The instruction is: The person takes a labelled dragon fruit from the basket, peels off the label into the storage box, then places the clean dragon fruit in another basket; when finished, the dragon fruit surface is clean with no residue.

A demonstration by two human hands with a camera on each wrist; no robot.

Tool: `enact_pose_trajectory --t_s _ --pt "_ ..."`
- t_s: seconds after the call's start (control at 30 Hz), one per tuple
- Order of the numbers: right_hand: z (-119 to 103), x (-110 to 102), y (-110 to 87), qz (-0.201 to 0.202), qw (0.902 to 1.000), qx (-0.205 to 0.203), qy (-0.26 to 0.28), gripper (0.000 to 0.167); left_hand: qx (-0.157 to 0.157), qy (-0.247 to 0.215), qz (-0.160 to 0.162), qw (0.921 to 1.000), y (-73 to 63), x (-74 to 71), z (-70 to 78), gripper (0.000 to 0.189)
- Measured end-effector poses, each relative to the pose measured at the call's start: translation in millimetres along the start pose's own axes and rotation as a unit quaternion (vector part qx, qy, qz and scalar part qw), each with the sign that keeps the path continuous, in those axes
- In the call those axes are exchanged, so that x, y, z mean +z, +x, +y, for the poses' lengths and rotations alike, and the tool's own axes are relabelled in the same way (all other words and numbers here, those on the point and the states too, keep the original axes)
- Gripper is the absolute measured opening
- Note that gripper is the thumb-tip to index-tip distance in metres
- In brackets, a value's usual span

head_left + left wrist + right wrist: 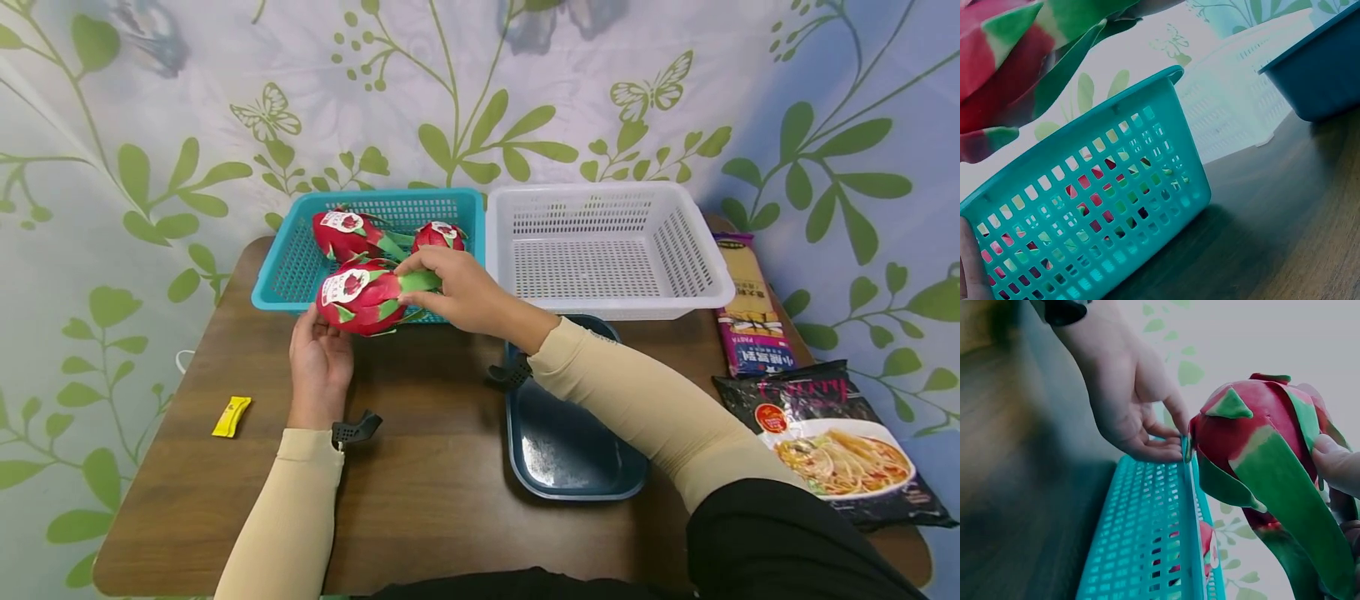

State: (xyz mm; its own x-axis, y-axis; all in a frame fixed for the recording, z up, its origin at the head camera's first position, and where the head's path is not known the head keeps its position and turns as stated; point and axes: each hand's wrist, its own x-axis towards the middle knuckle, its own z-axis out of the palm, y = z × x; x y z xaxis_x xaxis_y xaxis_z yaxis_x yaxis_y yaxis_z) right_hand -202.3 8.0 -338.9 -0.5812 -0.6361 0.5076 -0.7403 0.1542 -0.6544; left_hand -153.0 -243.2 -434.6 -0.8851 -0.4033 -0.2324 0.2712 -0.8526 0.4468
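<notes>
My right hand [468,287] grips a red dragon fruit [378,310] by its green leafy end, above the front of the teal basket [281,271]. A white label is stuck on the fruit's upper side. In the right wrist view, the thumb [1338,464] presses on the fruit's skin beside its long green leaves. My left hand [322,367] pinches the teal basket's front rim, with curled fingers on the outer side, just below the fruit. Inside that basket lie two more labelled dragon fruits, one at the left [347,243] and a partly hidden one [435,237] at the right.
A white basket [577,267] stands right of the teal one. In front of it sits a dark blue tray [566,458], partly under my right forearm. A pasta bag [750,308] and a black noodle bag [832,450] lie at the right edge, a yellow packet [231,417] at the left.
</notes>
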Motion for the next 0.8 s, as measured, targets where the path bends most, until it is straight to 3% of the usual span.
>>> enact_pose_trajectory --t_s 0.33,0.53,0.8 --pt "-7.4 -0.5 -18.7 -0.011 0.9998 0.003 0.013 0.039 -0.033 0.0 0.013 0.9994 -1.9 0.5 4.4 0.058" --pt "-8.8 1.3 -31.5 -0.026 0.9992 0.019 0.024 0.038 -0.037 0.0 0.009 0.9993 -3.0 0.1 4.6 0.048" --pt "-10.1 2.5 -46.7 -0.063 0.9954 0.054 0.049 0.035 -0.012 0.017 0.006 0.9998 -1.2 -0.6 1.4 0.038"
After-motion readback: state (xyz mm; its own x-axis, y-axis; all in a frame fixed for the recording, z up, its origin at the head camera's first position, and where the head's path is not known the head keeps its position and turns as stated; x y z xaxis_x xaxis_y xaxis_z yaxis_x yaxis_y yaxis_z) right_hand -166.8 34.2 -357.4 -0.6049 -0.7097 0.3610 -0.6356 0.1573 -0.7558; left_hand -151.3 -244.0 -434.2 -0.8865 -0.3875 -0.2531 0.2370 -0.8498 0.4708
